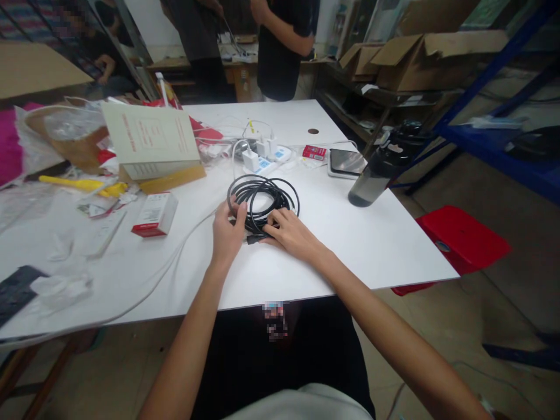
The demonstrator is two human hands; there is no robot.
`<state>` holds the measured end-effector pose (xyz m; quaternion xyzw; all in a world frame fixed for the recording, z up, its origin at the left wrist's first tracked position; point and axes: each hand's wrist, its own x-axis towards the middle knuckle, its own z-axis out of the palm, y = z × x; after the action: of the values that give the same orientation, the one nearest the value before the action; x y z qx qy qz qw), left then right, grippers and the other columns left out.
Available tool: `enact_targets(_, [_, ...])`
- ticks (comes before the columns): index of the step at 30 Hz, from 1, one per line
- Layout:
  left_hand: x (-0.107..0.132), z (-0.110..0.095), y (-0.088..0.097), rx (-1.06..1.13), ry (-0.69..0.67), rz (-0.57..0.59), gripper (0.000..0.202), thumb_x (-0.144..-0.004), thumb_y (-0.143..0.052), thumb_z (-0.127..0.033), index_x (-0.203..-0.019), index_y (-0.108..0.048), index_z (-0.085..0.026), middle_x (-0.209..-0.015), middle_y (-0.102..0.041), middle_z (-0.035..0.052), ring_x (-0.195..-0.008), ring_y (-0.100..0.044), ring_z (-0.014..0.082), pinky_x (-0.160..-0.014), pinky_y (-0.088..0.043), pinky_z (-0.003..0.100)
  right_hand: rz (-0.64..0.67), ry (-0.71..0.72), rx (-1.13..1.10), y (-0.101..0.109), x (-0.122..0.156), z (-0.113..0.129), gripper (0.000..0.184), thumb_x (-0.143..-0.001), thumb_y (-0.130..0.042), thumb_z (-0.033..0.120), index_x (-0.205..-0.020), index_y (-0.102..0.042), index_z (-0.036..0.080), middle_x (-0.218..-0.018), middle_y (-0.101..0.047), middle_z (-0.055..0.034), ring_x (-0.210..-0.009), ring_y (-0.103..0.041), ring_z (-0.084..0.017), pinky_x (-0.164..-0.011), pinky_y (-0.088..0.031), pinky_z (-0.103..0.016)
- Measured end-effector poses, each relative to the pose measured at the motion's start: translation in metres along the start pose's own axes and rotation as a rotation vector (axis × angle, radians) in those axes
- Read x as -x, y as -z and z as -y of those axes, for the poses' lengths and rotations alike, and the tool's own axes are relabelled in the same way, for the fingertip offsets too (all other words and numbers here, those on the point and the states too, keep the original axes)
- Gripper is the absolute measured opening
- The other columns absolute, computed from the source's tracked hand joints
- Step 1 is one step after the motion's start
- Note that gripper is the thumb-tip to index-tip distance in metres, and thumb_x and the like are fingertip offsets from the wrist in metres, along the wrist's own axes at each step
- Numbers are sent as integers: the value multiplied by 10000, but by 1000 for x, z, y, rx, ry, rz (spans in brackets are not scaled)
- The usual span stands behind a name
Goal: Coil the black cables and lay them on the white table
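Note:
A coil of black cable (262, 185) lies in several loops on the white table (289, 271) in front of me. My left hand (230, 227) grips the coil's left side, thumb on the near side and fingers around the loops. On the right near side, my right hand (286, 230) has its fingers curled and pinched on the cable. Below the coil, between the hands, a black connector (254, 239) sticks out. The fingertips of my right hand are partly hidden among the loops.
Behind the coil stand a white power strip (262, 165) and plugged-in chargers. A dark bottle (378, 169), a black-topped device (345, 162) and a red box (314, 153) are at right. Left are a red-white box (155, 214) and clutter. A white cord (175, 251) crosses the table.

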<state>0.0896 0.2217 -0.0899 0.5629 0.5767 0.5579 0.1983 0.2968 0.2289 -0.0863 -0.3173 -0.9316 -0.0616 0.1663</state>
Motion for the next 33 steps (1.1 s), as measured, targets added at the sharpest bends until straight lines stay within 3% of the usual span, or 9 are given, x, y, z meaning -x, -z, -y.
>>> enact_targets(4, [4, 6, 0, -214, -111, -79, 508, -1093, -501, -545, -1380, -674, -164, -1312, -644, 179, -1344, -559, 324, -1280, -299, 543, -40, 25, 4, -3, -2, 0, 405, -1128, -476, 532, -1171, -687, 189, -1376, -625, -147, -1258, -545, -304, -1061, -420, -443])
enact_targets(7, [6, 10, -4, -201, -68, -24, 593, -1134, -352, -558, -1467, -614, -143, -1432, -594, 209, -1438, -511, 322, -1301, -290, 540, 8, 20, -2, -5, -8, 0, 444, -1148, -408, 529, -1232, -659, 173, -1289, -652, -141, -1137, -582, -280, -986, -447, -419])
enact_targets(10, [7, 15, -8, -180, -71, 20, 576, -1114, -431, -554, -1511, -566, -159, -1512, -551, 207, -1499, -469, 327, -1319, -291, 540, 41, -2, 7, -5, -15, 0, 490, -1139, -413, 557, -1276, -641, 145, -1220, -658, -147, -1102, -583, -295, -951, -448, -419])
enact_targets(13, [8, 22, -10, -198, -129, 21, 546, -1047, -595, -443, -1518, -532, -173, -1527, -534, 209, -1495, -465, 343, -1312, -312, 557, -24, -14, 32, -3, -19, -2, 583, -1107, -474, 614, -1382, -595, 115, -1311, -629, -180, -1194, -553, -339, -1019, -426, -450])
enact_targets(16, [7, 26, -9, -222, -149, 15, 519, -1013, -620, -325, -1500, -519, -178, -1498, -545, 207, -1467, -480, 343, -1294, -338, 564, -73, -31, 52, -2, -19, -3, 633, -1089, -503, 642, -1422, -573, 108, -1396, -598, -202, -1254, -531, -357, -1074, -393, -465])
enact_targets(23, [6, 24, -9, -281, -157, -1, 567, -950, -620, -231, -1503, -517, -164, -1465, -566, 208, -1443, -492, 359, -1286, -332, 573, 8, 46, 91, 1, -23, -5, 361, -1166, -429, 430, -1256, -650, 159, -1182, -696, -129, -1059, -607, -271, -999, -353, -422])
enact_targets(26, [7, 20, -8, -260, -143, -31, 565, -960, -583, -220, -1521, -527, -187, -1463, -586, 184, -1444, -503, 338, -1284, -350, 531, 75, 95, 103, 6, -33, -6, 350, -1181, -393, 386, -1222, -658, 161, -1099, -706, -101, -952, -621, -234, -940, -352, -391])
enact_targets(29, [7, 14, -4, -211, -125, -64, 502, -1009, -477, -202, -1502, -569, -204, -1475, -604, 162, -1447, -521, 305, -1277, -367, 484, 158, 80, 117, 9, -39, -3, 450, -1177, -352, 478, -1212, -662, 153, -1110, -705, -110, -924, -642, -231, -857, -368, -366])
enact_targets(33, [7, 4, 1, -107, -173, -113, 452, -1082, -373, -231, -1461, -619, -217, -1474, -633, 133, -1424, -561, 262, -1261, -392, 437, 145, 66, 122, 8, -37, 2, 736, -1055, -365, 790, -1227, -655, 136, -1197, -692, -178, -994, -661, -285, -856, -413, -383])
